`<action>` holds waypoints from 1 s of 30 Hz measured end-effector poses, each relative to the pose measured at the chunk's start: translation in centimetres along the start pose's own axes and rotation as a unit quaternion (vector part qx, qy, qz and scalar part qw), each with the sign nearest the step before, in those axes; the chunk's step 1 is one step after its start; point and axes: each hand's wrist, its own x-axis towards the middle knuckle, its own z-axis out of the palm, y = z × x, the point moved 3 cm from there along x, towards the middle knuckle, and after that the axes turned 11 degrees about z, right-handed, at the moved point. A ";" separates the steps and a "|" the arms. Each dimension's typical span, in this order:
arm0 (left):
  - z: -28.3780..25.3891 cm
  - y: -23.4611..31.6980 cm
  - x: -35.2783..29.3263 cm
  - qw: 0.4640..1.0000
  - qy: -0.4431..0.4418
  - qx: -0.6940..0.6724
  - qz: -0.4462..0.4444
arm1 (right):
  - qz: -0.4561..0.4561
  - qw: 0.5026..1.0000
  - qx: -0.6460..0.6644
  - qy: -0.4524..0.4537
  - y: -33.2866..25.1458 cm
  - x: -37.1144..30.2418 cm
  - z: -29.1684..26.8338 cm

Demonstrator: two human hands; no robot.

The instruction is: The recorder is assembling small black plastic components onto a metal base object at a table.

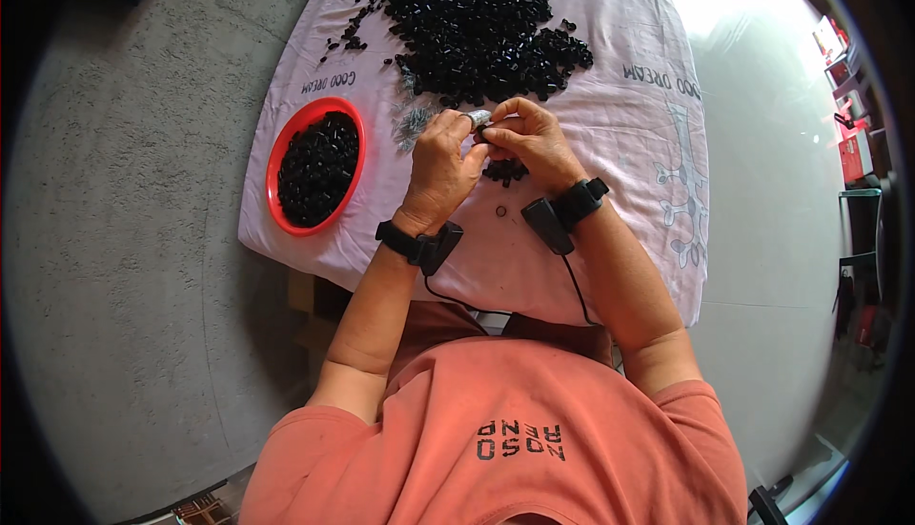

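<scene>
A small silvery part (479, 118) is pinched between both hands, left hand (440, 168) and right hand (536, 144), grips closed narrow around it, above the tabletop's (610, 134) middle, near the black pieces (477, 20).

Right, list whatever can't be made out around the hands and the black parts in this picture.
Head view only:
- The small silvery piece pinched between the left hand and right hand: fingers cover most of it, too small to identify.
- The heap of small black plastic parts: top cut off by the picture's edge.
- The round red plastic bowl: black parts hide its bottom.
- The table's right side: washed out by glare.
</scene>
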 end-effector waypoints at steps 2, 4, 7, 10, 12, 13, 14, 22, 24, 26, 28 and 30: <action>0.0 0.2 0.0 1.000 -0.001 -0.023 -0.011 | 0.002 1.000 0.003 0.001 0.0 -0.1 0.0; 0.0 0.2 0.0 0.999 -0.003 -0.032 -0.020 | 0.007 1.000 0.003 0.000 -0.1 -0.2 0.1; -0.1 -0.3 -0.2 0.999 -0.004 -0.025 -0.027 | 0.017 1.000 -0.014 -0.012 -0.8 -0.6 0.5; -0.3 -0.5 -0.2 0.999 -0.001 -0.028 -0.029 | 0.012 0.998 -0.046 -0.038 -1.5 -1.2 1.3; -0.3 -0.3 0.1 0.998 -0.001 -0.047 -0.037 | 0.001 0.997 -0.061 -0.055 -1.1 -1.1 1.0; -0.3 -0.3 0.1 0.999 0.000 -0.043 -0.031 | 0.000 0.997 -0.060 -0.051 -0.9 -1.0 0.9; -0.3 -0.3 0.1 0.999 0.000 -0.040 -0.026 | 0.000 0.997 -0.059 -0.047 -0.8 -0.9 0.8; 0.1 -0.3 0.3 0.999 0.016 -0.030 -0.009 | 0.007 0.999 -0.037 -0.023 -0.9 -0.8 0.9; 0.1 0.0 0.5 0.998 0.040 -0.046 0.008 | 0.009 0.999 -0.024 -0.022 -0.9 -0.7 0.7; -0.1 0.2 0.6 0.999 0.021 -0.047 -0.008 | 0.019 0.999 -0.029 -0.015 -0.9 -0.7 0.5; -0.1 0.3 0.5 0.998 0.022 -0.054 -0.020 | 0.021 0.999 -0.030 -0.014 -1.0 -0.7 0.5; -0.2 0.3 0.5 0.997 0.043 -0.065 -0.027 | 0.014 0.999 -0.027 -0.019 -0.9 -0.8 0.5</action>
